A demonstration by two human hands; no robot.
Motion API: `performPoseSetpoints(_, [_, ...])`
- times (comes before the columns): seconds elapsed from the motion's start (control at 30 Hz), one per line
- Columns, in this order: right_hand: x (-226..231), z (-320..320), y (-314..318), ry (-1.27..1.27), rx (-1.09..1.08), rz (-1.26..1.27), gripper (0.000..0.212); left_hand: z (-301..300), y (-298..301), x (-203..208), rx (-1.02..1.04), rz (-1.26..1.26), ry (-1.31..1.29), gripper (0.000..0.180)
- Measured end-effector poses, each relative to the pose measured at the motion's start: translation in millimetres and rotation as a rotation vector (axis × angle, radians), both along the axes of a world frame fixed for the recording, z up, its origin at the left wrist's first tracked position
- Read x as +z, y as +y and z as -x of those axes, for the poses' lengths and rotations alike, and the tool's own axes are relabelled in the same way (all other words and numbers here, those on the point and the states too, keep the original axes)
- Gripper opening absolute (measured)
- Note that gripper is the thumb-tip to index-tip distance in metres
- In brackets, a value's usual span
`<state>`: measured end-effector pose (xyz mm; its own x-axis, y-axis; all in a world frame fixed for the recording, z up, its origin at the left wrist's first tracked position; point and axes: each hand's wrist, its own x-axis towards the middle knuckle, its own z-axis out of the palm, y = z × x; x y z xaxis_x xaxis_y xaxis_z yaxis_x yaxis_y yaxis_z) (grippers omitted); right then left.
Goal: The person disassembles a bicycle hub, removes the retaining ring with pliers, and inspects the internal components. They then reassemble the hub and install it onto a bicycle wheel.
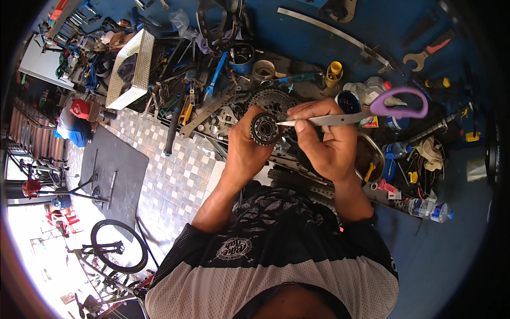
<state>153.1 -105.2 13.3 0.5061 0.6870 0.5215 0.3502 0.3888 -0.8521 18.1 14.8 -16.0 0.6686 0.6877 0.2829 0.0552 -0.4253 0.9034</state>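
My left hand [243, 151] is wrapped round a freehub body [264, 129], a dark round bicycle part with a toothed rim. Its open end is turned up, and a ring of what look like bearing balls shows inside. In my right hand [332, 146] is a pair of scissors [345, 118], pinched along the closed metal blades, with the purple handles sticking out to the right. The blade tip reaches the right side of the freehub's opening; whether it touches the balls is too small to tell. Just beyond my hands lies a bicycle cassette [273, 100].
Tools crowd the bench, with an adjustable wrench [204, 119] left of my hands. A white perforated basket [139, 74] stands at far left. A metal tray [378, 151] and water bottle [396, 150] lie right. Another person [77, 125] crouches at far left, above a bicycle wheel [119, 246].
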Motion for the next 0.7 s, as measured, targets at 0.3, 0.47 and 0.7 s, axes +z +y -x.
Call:
performPoseSetpoints(0.3, [3.7,6.5,-6.4,-0.171,-0.052,0.047,0.011,2.0,-5.5,5.5,0.031,-0.053,0.029,0.021])
performPoseSetpoints(0.47, [0.7,9.3,-6.8,-0.155,-0.055,0.085,0.012,1.8,-6.5,7.4,0.033,-0.073,0.03,0.02])
performPoseSetpoints(0.7, [-4.4,11.3,-5.6,-0.288,-0.071,0.039,0.017,2.0,-5.0,5.4,0.038,-0.082,0.049,0.021])
